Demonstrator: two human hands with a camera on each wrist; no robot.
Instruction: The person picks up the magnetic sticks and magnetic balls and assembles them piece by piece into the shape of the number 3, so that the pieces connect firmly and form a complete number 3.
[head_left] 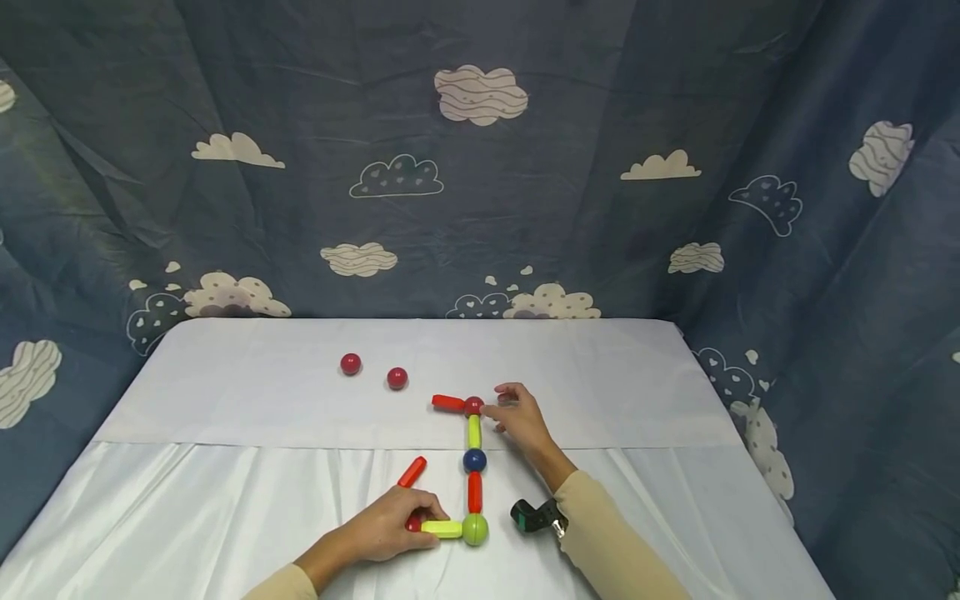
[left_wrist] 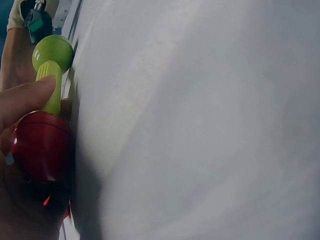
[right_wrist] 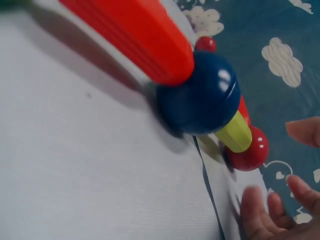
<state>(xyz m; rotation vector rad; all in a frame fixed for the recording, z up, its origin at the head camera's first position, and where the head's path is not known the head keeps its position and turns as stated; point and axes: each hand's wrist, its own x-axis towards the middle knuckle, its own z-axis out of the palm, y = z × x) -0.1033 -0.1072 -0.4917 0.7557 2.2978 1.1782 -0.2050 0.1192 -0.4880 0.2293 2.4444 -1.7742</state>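
A joined chain of rods and balls lies on the white cloth. From its green ball (head_left: pixel 475 530), a red rod (head_left: pixel 475 493) leads up to a blue ball (head_left: pixel 474 460). Beyond that, a yellow-green rod (head_left: pixel 474 432) reaches a red ball (head_left: pixel 473 406) with another red rod (head_left: pixel 447 403) pointing left. My left hand (head_left: pixel 390 525) pinches the near yellow-green rod (left_wrist: pixel 50 95), thumb against it; that rod's end carries a red ball (left_wrist: pixel 42 146), partly covered by fingers. Beside the far red ball (right_wrist: pixel 248 150), my right hand (head_left: pixel 522 421) has its fingers spread, holding nothing.
Two loose red balls, one (head_left: pixel 350 364) left of the other (head_left: pixel 397 378), sit farther back. Another red rod (head_left: pixel 412 472) angles out behind my left hand. A black device (head_left: pixel 531 516) is on my right wrist. A dark cloud-print curtain (head_left: pixel 300 225) hangs behind the table.
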